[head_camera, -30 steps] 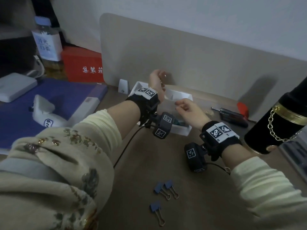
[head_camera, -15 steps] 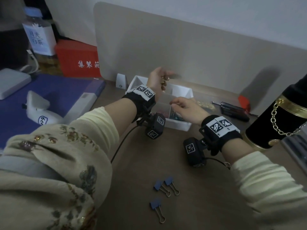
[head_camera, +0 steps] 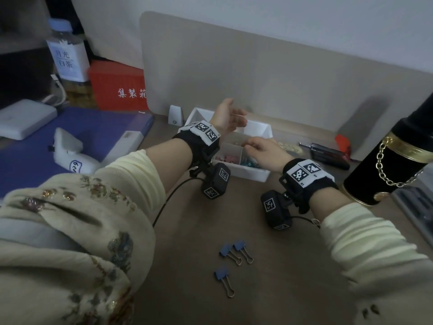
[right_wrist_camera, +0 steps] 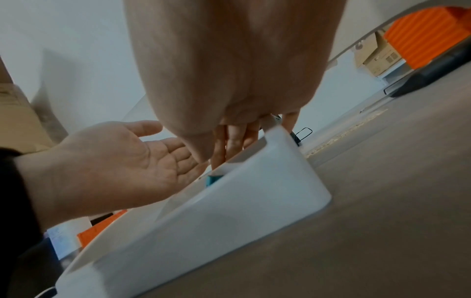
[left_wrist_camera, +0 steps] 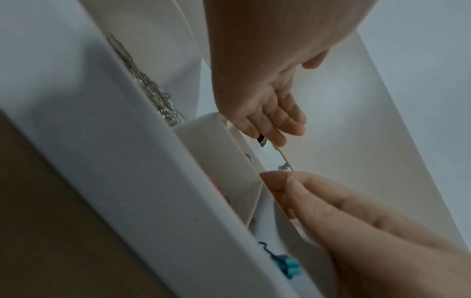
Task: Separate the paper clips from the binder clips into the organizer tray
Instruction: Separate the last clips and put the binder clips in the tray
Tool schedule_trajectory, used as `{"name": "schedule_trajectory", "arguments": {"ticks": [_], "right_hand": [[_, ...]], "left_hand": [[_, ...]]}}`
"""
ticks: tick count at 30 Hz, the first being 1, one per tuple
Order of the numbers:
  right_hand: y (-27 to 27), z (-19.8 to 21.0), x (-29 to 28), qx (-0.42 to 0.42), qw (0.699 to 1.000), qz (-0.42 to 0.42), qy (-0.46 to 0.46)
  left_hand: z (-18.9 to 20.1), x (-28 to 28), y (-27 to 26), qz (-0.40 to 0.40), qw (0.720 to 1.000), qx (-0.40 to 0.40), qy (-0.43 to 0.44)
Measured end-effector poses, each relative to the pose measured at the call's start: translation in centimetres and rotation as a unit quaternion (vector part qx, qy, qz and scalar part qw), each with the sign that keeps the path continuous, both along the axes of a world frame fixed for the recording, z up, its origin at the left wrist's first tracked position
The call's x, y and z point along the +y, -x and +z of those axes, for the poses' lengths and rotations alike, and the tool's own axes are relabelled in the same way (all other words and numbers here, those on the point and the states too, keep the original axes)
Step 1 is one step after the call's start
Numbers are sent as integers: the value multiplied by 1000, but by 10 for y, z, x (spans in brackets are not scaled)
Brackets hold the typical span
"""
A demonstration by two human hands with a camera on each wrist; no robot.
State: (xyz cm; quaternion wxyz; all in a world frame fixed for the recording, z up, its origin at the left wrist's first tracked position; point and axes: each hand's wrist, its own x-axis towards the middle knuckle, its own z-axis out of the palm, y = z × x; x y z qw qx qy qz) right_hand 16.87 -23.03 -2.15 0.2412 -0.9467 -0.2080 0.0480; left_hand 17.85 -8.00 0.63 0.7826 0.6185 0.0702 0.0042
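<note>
The organizer tray point(head_camera: 248, 177) is smooth, matt white plastic; the three binder clips point(head_camera: 235, 250) have matt blue bodies with thin wire handles; the desk point(head_camera: 281, 289) surface is matt brown and smooth.

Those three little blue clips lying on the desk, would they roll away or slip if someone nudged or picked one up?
The blue binder clips lie flat with wire handles splayed, so they would probably slide rather than roll. They look small and likely light. The thin looped handles offer a ready pinch point, though the smooth brown desk may let them skid when pushed.
</note>
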Motion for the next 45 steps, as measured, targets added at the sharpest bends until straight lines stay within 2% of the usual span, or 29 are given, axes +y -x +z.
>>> {"name": "schedule_trajectory", "arguments": {"ticks": [3,5,10,15,20,29,33,41,45], "right_hand": [[8,3,0,11,1000,-7,16],[13,6,-2,17,1000,-12,-14],[20,21,-7,-38,998,3,-49],[28,30,12,-27,997,54,47],[25,32,29,-32,982,49,181],[17,26,41,-59,963,67,254],[13,22,44,-53,960,80,261],[8,27,36,-27,974,101,199],[5,26,34,-38,970,114,211]], "left_hand": [[3,-1,8,11,1000,9,-17],[3,0,14,12,1000,6,-13],[1,5,26,32,999,3,-3],[-4,3,34,18,998,24,-51],[-10,9,36,5,998,45,-36],[-13,13,29,1,998,56,-31],[-13,14,27,4,998,57,-21],[-13,16,28,0,999,53,-9],[-13,14,28,0,999,50,-12]]}}
